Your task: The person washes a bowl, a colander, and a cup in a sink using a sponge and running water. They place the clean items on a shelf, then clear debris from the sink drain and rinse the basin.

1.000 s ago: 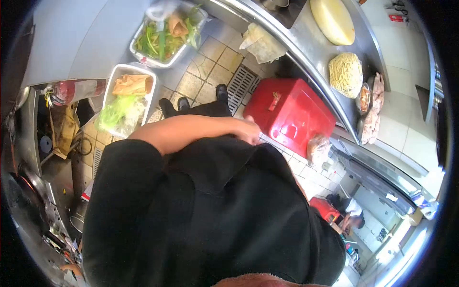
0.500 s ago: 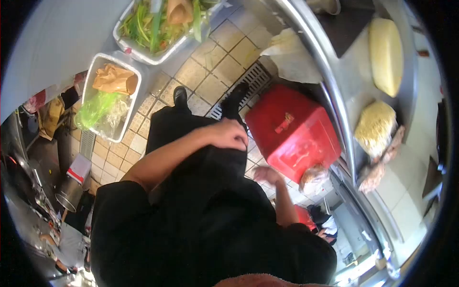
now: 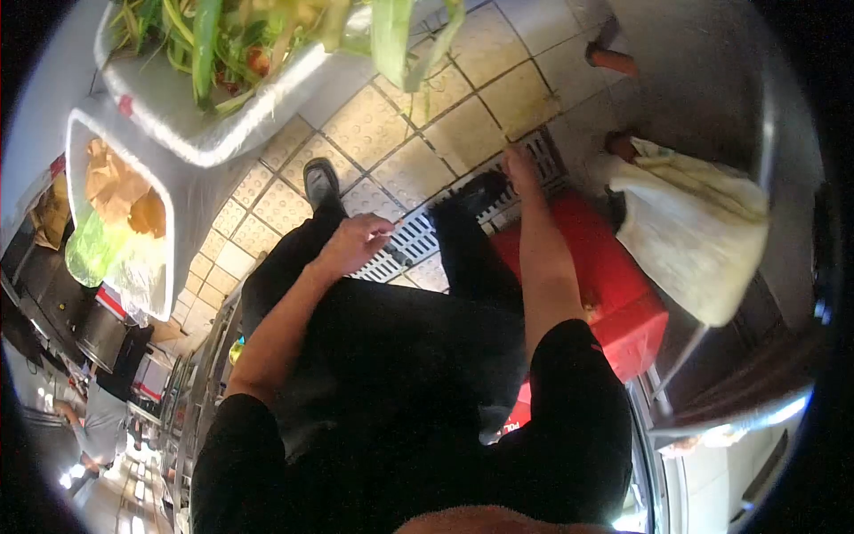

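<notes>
My left hand [image 3: 356, 245] is held over the floor grate [image 3: 414, 240], between my knees. Its fingers are loosely curled and apart, with nothing seen in them. My right hand [image 3: 520, 169] reaches down and forward past my shoe [image 3: 471, 196], close to the grate's far end. Its fingers are closed, and a thin tip shows at their front; what it grips, if anything, is too small to make out. Beneath my right forearm is a red plastic bin [image 3: 627, 329]. Right of the bin hangs a pale, stained cloth or bag [image 3: 698, 231].
A white-lined bin [image 3: 227, 142] full of green vegetable trimmings [image 3: 209, 44] stands at upper left. Beside it, another lined bin [image 3: 165, 258] holds brown paper [image 3: 116, 182] and plastic. An orange-brown cylindrical piece [image 3: 614, 60] lies at upper right. Another person [image 3: 102, 423] stands far left.
My view has come lower and nearer the bins, and the counter has mostly left it. My right hand has stretched forward past the red bin; my left hand has shifted left.
</notes>
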Available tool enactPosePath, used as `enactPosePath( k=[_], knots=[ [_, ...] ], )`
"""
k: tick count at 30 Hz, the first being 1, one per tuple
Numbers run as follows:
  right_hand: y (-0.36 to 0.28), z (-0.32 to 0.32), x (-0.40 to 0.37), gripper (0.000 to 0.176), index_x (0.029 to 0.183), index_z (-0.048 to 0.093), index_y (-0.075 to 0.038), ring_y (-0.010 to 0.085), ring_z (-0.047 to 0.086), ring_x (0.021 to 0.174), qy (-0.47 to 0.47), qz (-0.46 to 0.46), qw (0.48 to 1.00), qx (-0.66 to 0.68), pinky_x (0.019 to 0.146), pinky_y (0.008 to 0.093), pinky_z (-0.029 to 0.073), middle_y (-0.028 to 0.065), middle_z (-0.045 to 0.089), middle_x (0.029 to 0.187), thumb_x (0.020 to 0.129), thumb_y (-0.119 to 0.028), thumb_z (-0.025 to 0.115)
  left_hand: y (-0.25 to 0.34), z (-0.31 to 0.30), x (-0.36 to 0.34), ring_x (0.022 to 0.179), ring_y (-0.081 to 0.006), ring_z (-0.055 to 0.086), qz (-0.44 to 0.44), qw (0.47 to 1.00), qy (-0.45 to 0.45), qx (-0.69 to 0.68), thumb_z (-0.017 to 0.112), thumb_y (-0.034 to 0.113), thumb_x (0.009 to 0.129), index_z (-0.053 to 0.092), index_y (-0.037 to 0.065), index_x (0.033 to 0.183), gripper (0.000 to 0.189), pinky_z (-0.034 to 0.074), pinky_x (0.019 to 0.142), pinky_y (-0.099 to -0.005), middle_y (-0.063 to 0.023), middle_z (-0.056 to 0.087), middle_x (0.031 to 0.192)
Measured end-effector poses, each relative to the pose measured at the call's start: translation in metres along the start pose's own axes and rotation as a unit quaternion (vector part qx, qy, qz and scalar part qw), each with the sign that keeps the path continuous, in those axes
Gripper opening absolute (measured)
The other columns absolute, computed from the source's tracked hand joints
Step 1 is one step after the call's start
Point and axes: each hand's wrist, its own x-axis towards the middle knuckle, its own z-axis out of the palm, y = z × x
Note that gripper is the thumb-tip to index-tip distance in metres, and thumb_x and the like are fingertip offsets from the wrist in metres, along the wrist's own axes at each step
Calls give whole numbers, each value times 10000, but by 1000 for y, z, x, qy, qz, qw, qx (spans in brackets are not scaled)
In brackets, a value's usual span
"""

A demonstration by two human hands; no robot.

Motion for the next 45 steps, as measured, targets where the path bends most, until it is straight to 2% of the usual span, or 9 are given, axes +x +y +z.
enactPosePath(
  k=[5, 10, 13, 17, 21, 31, 39, 43, 45],
  knots=[
    [57, 14, 122, 523, 1340, 531, -24, 293, 561, 1150, 76, -69, 967, -234, 967, 446, 453, 170, 598, 1254, 950, -371, 565, 6, -2, 31, 983, -343, 614, -3, 977, -117, 180, 677, 213, 860, 646, 62, 1095, 281, 498, 847, -440, -145, 652, 1064],
    [105, 30, 282, 563, 1363, 526, -37, 318, 531, 1199, 141, -236, 772, -573, 1027, 491, 417, 189, 582, 1305, 930, -388, 602, -2, -3, 45, 1027, -355, 603, -6, 990, -81, 115, 671, 268, 886, 649, 37, 1100, 316, 485, 897, -450, -158, 650, 1092],
    [65, 49, 250, 475, 1269, 594, -12, 305, 549, 1178, 352, -170, 829, -399, 1015, 477, 432, 175, 611, 1265, 936, -351, 611, 1, -10, 46, 1014, -351, 606, -25, 983, -100, 153, 660, 258, 888, 644, 40, 1110, 311, 484, 876, -456, -159, 647, 1064],
    [16, 32, 248, 411, 1114, 672, 16, 305, 606, 1079, 160, -95, 828, -529, 974, 442, 470, 176, 642, 1202, 956, -352, 578, 9, -17, 50, 1032, -339, 598, -35, 971, -135, 195, 642, 257, 892, 616, 48, 1132, 319, 466, 884, -473, -157, 631, 1041],
    [-18, 61, 252, 378, 1120, 665, 1, 297, 621, 1046, 299, -239, 869, -314, 949, 428, 483, 164, 647, 1195, 944, -325, 591, 19, -22, 46, 1078, -330, 579, -31, 975, -137, 174, 638, 251, 894, 602, 43, 1152, 334, 443, 932, -466, -153, 617, 1077],
    [-206, 191, 179, 376, 1206, 625, -47, 285, 637, 1020, 191, -429, 866, -173, 910, 425, 501, 124, 656, 1211, 912, -281, 628, 11, -23, 31, 1031, -322, 592, -31, 977, -97, 186, 671, 232, 882, 615, 57, 1114, 296, 460, 879, -438, -135, 630, 1040],
    [-18, 259, 132, 426, 1275, 594, -85, 275, 650, 998, 360, -522, 746, -205, 878, 422, 516, 92, 663, 1224, 886, -246, 658, 13, -30, 28, 1027, -318, 595, -35, 977, -100, 183, 667, 249, 887, 613, 48, 1113, 308, 457, 891, -441, -140, 628, 1037],
    [10, 231, 160, 349, 1187, 651, -93, 259, 663, 990, 226, -441, 850, -178, 829, 400, 522, 78, 687, 1186, 870, -238, 671, 16, -25, 27, 1017, -325, 603, -28, 976, -105, 187, 663, 249, 886, 615, 41, 1112, 311, 462, 893, -454, -149, 634, 1047],
    [25, 225, 194, 182, 948, 724, -32, 259, 687, 919, 209, -363, 899, 124, 726, 363, 527, 110, 726, 1035, 869, -181, 655, 16, -17, 27, 1011, -333, 607, -27, 975, -104, 193, 670, 244, 877, 619, 41, 1109, 312, 468, 894, -463, -154, 636, 1047]
  ],
)
